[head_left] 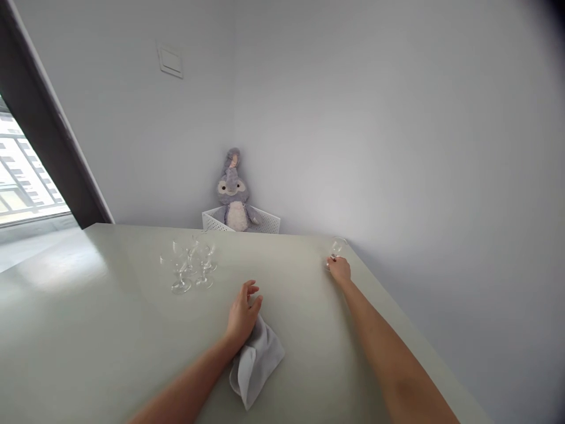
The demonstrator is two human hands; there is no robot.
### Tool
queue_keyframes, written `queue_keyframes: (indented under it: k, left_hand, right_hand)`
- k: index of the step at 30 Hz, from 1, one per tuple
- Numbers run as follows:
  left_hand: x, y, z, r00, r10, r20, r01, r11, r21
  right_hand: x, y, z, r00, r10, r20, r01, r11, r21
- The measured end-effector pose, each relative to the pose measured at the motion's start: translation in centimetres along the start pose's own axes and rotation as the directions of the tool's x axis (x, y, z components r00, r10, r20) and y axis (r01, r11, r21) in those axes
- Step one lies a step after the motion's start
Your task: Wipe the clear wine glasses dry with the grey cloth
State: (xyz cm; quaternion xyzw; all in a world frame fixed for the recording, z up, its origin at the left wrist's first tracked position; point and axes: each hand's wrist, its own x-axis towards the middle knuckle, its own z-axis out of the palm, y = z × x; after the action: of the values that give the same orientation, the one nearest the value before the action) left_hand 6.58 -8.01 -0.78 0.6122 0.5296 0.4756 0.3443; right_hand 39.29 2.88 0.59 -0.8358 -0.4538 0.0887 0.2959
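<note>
My right hand [339,270] reaches to the far right corner of the table, its fingers closed on the stem of a clear wine glass [338,245]. The bowl of that glass rises above my fingers, and part of its base shows at the left of the hand. My left hand [242,309] rests over a crumpled light grey cloth [260,362], fingers loosely curled and apart, gripping nothing. Beyond it to the left stands a cluster of several clear stemmed glasses [181,286], which overlap one another in view.
The pale table [132,341] meets white walls at the back and right. Past its far edge, a grey plush toy [237,215] sits in a white perforated basket [269,222]. A light switch [170,60] is on the wall. A dark-framed window [26,171] is at left.
</note>
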Motion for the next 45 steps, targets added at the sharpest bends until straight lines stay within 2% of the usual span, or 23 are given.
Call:
queue_keyframes:
  k: [5,7,8,10,12,14,16,17,18,20,22,23,25,28,32,35,37,38,40,41,42,43,45]
  left_hand:
    - [-0.2,0.3,0.1,0.997,-0.066,-0.033,0.063,0.995,-0.083]
    - [0.0,0.4,-0.1,0.989,-0.074,-0.129,0.051,0.984,-0.173]
    - [0.1,0.6,-0.4,0.972,-0.087,-0.217,0.038,0.975,-0.221]
    - [0.5,0.9,-1.0,0.9,-0.145,-0.412,0.007,0.948,-0.318]
    - [1.0,1.3,-1.9,0.803,-0.253,-0.54,-0.009,0.9,-0.435]
    - [1.6,1.6,-3.0,0.738,-0.399,-0.545,-0.006,0.803,-0.596]
    - [2.2,1.7,-4.0,0.713,-0.522,-0.468,-0.011,0.66,-0.752]
    - [2.5,1.7,-4.5,0.717,-0.56,-0.416,-0.014,0.584,-0.811]
    - [2.8,1.7,-4.9,0.726,-0.584,-0.363,-0.013,0.516,-0.856]
    - [3.3,1.4,-5.6,0.745,-0.611,-0.269,0.003,0.406,-0.914]
    - [3.7,1.1,-6.1,0.769,-0.61,-0.188,0.026,0.324,-0.946]
    - [3.8,1.0,-6.3,0.787,-0.597,-0.158,0.033,0.296,-0.954]
    - [4.1,0.7,-6.5,0.827,-0.55,-0.114,0.044,0.266,-0.963]
    - [4.4,0.4,-6.6,0.867,-0.492,-0.083,0.053,0.255,-0.965]
    - [4.7,0.1,-6.7,0.867,-0.49,-0.094,0.052,0.276,-0.96]
    - [4.8,0.0,-6.9,0.875,-0.476,-0.086,0.048,0.262,-0.964]
    - [4.7,0.0,-6.9,0.881,-0.467,-0.076,0.043,0.239,-0.97]
    - [4.7,0.1,-6.9,0.881,-0.467,-0.072,0.042,0.229,-0.973]
    - [4.5,0.2,-6.8,0.878,-0.475,-0.063,0.043,0.209,-0.977]
    - [4.5,0.3,-6.7,0.874,-0.483,-0.058,0.043,0.195,-0.98]
    - [4.4,0.5,-6.6,0.87,-0.491,-0.05,0.045,0.179,-0.983]
    - [4.3,0.7,-6.4,0.866,-0.498,-0.039,0.048,0.161,-0.986]
    - [4.2,1.1,-6.1,0.86,-0.511,-0.014,0.061,0.129,-0.99]
  right_hand:
    - [0.2,0.8,-0.7,0.999,0.046,0.022,-0.048,0.994,0.098]
    - [-0.5,1.4,-1.2,0.996,0.087,0.016,-0.088,0.984,0.152]
    - [-1.0,1.6,-1.5,0.994,0.107,0.018,-0.109,0.977,0.181]
    - [-2.5,1.9,-2.1,0.991,0.127,0.043,-0.133,0.961,0.243]
    - [-4.3,1.7,-2.6,0.99,0.099,0.099,-0.125,0.943,0.308]
    - [-6.6,0.8,-2.9,0.985,0.035,0.169,-0.096,0.925,0.368]
    - [-9.3,-0.8,-3.1,0.963,-0.062,0.264,-0.059,0.902,0.427]
    - [-10.7,-1.8,-3.2,0.939,-0.127,0.321,-0.036,0.888,0.458]
    - [-12.2,-2.8,-3.3,0.891,-0.212,0.401,-0.015,0.87,0.493]
    - [-15.2,-4.8,-3.5,0.772,-0.368,0.518,0.056,0.852,0.521]
    - [-17.7,-6.5,-3.6,0.66,-0.485,0.573,0.193,0.847,0.495]
    - [-18.8,-7.2,-3.6,0.632,-0.522,0.573,0.281,0.843,0.458]
    - [-20.3,-8.3,-3.4,0.621,-0.559,0.549,0.451,0.828,0.333]
    - [-21.5,-9.6,-2.4,0.622,-0.561,0.547,0.591,0.794,0.142]
    - [-22.2,-11.1,-0.6,0.593,-0.558,0.58,0.674,0.739,0.022]
    - [-22.2,-11.9,0.5,0.612,-0.541,0.577,0.675,0.738,-0.024]
    - [-21.8,-12.1,0.8,0.626,-0.52,0.581,0.62,0.784,0.035]
    - [-21.4,-12.0,0.8,0.625,-0.509,0.591,0.558,0.821,0.117]
    - [-20.5,-11.5,0.5,0.608,-0.489,0.626,0.31,0.872,0.38]
    - [-20.0,-11.1,0.2,0.596,-0.485,0.64,0.122,0.843,0.525]
    - [-19.5,-10.7,0.0,0.596,-0.483,0.642,-0.081,0.759,0.646]
    - [-19.1,-10.2,-0.3,0.614,-0.472,0.633,-0.269,0.629,0.73]
    - [-18.4,-9.3,-0.6,0.675,-0.401,0.62,-0.521,0.336,0.785]
